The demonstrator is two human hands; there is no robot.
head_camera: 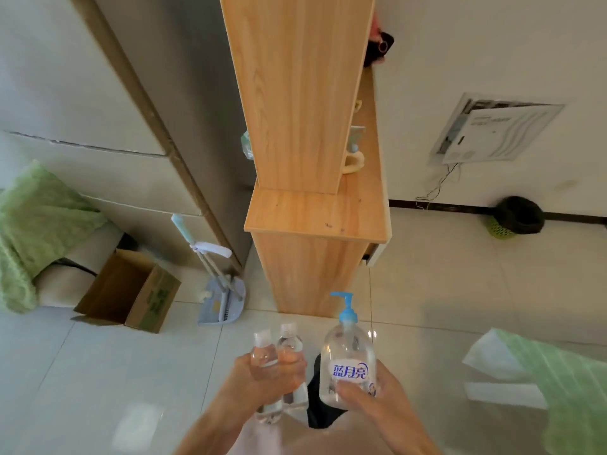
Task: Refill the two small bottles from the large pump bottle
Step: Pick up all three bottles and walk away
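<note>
My left hand (pixel 259 379) grips two small clear bottles side by side, the left small bottle (pixel 262 351) and the right small bottle (pixel 290 344), both upright with clear caps on. My right hand (pixel 371 395) holds the large clear pump bottle (pixel 348 356) around its lower body. The pump bottle has a blue pump head with the spout pointing left and a white label with blue writing. All three bottles are held in the air above the tiled floor, close together.
A light wooden cabinet (pixel 315 211) stands straight ahead with small items on its shelf. To the left are an open cardboard box (pixel 131 290), a dustpan and broom (pixel 223 303) and a refrigerator (pixel 98 126). Green cloths lie at both sides. A bin (pixel 515 216) stands by the right wall.
</note>
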